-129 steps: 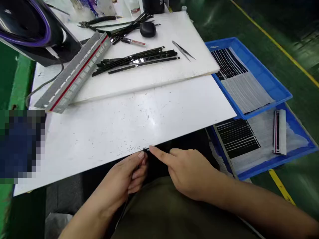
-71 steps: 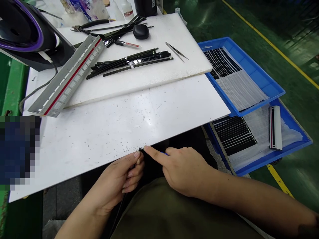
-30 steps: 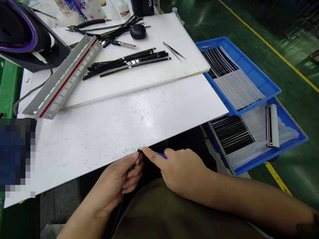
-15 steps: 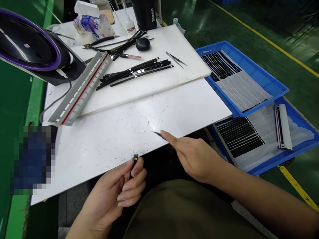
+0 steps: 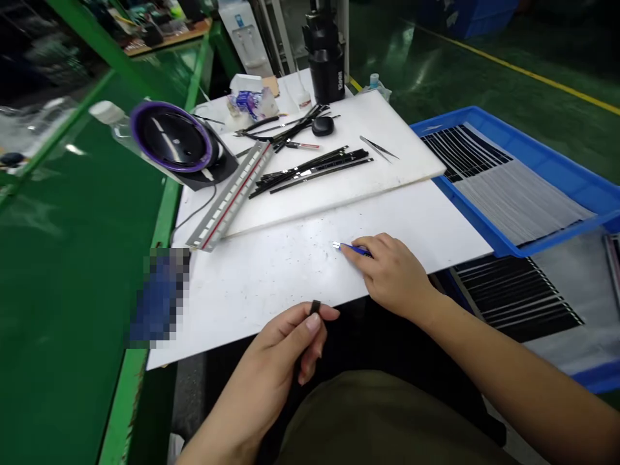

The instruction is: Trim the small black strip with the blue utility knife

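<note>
Head view: the left hand (image 5: 285, 345) is pinched shut on the top end of a thin black strip (image 5: 315, 307), held upright just off the near edge of the white surface (image 5: 271, 284); the rest of the strip runs down behind the fingers and is hidden. The right hand (image 5: 392, 274) rests on the surface, its grip closed round a blue-handled tool (image 5: 351, 248) whose pale tip points left and lies at, or just above, the surface; I cannot tell which. Strip and tool tip are apart, with bare surface between them.

By my reading this is a pause between working on the strip's end and either setting the tool down or bringing it to the strip. The next move calls for a steady pinch on the strip, since it is slim and springy, and a fine approach with the tool tip.

Farther off on a raised white board (image 5: 407, 177) lie a bundle of black strips (image 5: 310, 171), tweezers (image 5: 378, 148) and a grey ruler-like rail (image 5: 232, 200). To the right a blue tray (image 5: 547, 161) holds rows of strips
</note>
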`<state>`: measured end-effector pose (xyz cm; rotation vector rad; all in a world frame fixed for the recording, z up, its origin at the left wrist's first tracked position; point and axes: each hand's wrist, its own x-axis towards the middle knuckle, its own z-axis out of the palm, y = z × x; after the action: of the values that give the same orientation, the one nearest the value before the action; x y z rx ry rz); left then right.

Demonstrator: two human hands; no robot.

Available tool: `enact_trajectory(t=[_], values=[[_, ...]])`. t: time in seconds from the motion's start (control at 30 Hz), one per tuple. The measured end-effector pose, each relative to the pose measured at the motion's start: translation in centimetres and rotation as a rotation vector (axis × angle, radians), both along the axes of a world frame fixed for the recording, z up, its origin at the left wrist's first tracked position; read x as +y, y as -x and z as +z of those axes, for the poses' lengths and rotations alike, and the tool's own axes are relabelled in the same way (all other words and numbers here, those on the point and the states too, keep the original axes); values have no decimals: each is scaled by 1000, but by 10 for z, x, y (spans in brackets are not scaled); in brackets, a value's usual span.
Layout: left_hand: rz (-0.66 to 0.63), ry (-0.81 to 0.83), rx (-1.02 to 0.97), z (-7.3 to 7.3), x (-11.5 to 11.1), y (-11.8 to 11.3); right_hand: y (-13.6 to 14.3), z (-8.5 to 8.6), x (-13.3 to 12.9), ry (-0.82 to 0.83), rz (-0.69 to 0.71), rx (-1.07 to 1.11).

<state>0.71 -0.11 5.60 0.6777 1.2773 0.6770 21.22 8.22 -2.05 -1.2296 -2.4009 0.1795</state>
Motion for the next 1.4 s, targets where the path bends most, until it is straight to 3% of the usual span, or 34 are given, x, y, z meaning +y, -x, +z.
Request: enact_trajectory(t=[0.1, 0.23, 0.33, 0.43, 0.6, 0.73, 0.83, 1.0, 1.4], values=[[20, 5, -74, 2, 2, -3, 4, 2, 5, -66, 4, 83], [33, 1, -116, 3, 4, -5, 10, 26, -8, -173, 47, 392], [37, -14, -118, 2, 5, -5, 19, 49, -30, 73, 95, 597], [31, -11, -126, -1, 7, -4, 29, 61, -48, 349, 155, 644], [58, 23, -153, -5, 10, -2, 36, 53, -53, 662, 202, 809], [71, 64, -201, -6, 8, -2, 38, 43, -49, 925, 80, 1102], [106, 85, -209, -7, 7, -1, 39, 42, -47, 944, -22, 1126], [120, 94, -228, -8, 9, 0, 39, 43, -48, 1033, -60, 1096], [121, 119, -297, -6, 8, -1, 39, 45, -45, 972, 118, 1083]])
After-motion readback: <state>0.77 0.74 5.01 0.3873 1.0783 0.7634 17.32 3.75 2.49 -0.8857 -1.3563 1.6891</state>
